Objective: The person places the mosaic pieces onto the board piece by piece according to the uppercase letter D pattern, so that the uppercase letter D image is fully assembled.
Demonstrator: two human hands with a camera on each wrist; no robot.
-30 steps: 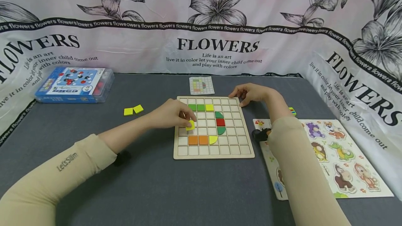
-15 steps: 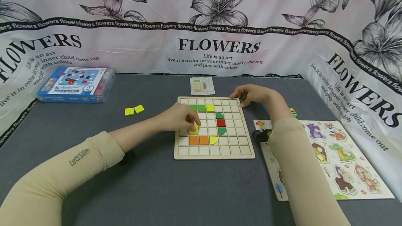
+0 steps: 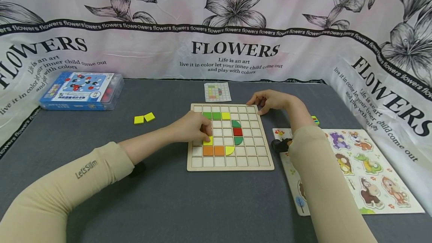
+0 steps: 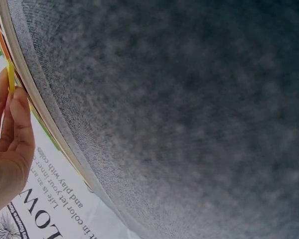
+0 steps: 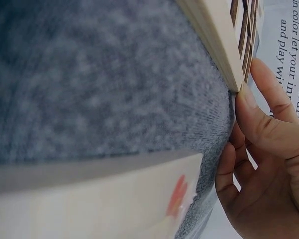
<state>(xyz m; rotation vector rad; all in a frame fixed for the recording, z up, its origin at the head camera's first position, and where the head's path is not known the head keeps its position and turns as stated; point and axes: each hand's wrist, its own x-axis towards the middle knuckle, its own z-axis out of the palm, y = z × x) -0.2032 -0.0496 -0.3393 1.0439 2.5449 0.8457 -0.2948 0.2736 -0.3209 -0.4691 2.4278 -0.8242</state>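
My left hand (image 3: pixel 193 126) pinches a yellow square tile (image 3: pixel 208 141) between thumb and fingers over the left part of a wooden grid board (image 3: pixel 233 168). In the left wrist view that yellow tile (image 4: pixel 11 77) stands on edge between the fingertips. Just in front of it sit two orange tiles (image 3: pixel 218 150) and a yellow rounded piece (image 3: pixel 229 150). Green tiles (image 3: pixel 216 116) and a yellow one fill cells in the back part. A red tile (image 3: pixel 237 132) lies between two green rounded pieces. My right hand (image 3: pixel 272 100) holds the board's back right corner, thumb against its edge (image 5: pixel 234 74).
Two loose yellow tiles (image 3: pixel 139 119) lie left of the board. Behind it is a small pattern card (image 3: pixel 217 92). A blue boxed set (image 3: pixel 81 91) stands at the back left. Under my right forearm lies an animal puzzle board (image 3: pixel 388 168), with a small striped block (image 3: pixel 315 120) behind it.
My left hand has moved slightly right and toward me, bringing the yellow tile down to the cell behind the left orange tile. The right hand has stayed at the board's corner.
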